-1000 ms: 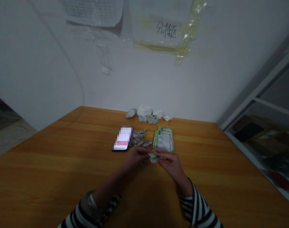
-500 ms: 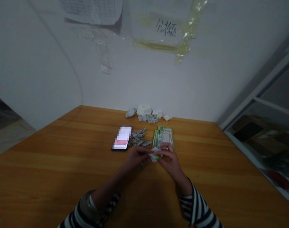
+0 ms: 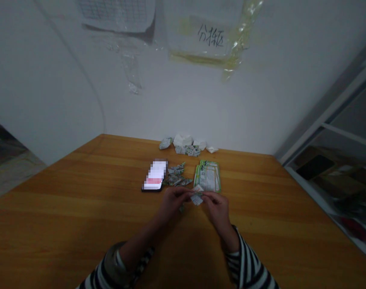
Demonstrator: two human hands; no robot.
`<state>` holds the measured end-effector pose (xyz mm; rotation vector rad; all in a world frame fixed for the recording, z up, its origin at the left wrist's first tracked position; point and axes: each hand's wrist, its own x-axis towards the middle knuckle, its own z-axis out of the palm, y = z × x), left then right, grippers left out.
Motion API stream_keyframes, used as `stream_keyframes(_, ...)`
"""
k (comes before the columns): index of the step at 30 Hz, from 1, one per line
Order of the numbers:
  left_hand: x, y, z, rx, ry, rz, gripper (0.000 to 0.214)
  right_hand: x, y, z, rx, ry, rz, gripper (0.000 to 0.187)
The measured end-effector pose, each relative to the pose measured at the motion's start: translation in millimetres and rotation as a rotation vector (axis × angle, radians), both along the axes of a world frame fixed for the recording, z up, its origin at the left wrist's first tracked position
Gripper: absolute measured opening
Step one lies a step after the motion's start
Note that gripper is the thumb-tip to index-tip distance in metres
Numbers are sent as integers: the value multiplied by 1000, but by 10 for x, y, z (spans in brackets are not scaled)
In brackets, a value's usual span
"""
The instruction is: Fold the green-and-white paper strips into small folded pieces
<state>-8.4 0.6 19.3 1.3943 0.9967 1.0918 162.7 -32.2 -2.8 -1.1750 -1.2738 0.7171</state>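
Two-handed pinch on folded paper (image 3: 196, 198), left hand (image 3: 172, 202), right hand (image 3: 218, 210), handwritten 分拣 sign (image 3: 210, 36)

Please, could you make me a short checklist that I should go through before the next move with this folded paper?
1. Left hand and right hand both pinch the folded paper piece: ok.
2. Stack of green printed sheets lies flat on the wooden table: ok.
3. Folded paper piece is clear of that stack: cannot tell, its edge seems to overlap the stack's near edge.
4. Phone is free of the left hand: cannot tell, they are very close.
5. Small folded pieces are together in one pile: not ok, one stray piece lies apart by the left hand.
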Motion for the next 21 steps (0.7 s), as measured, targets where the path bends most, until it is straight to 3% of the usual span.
stream_keyframes(6, 54, -55, 44, -34, -74, 50, 18, -37, -23, 20, -36, 153, 0, 9)
stream_keyframes(15, 109, -88, 60, -126, -205, 56, 31, -59, -46, 14, -18, 172, -38, 23)
stream_keyframes(21, 169, -138, 16, -130, -278, 89, 34, -190, -87, 128, -37, 299, -55, 25)
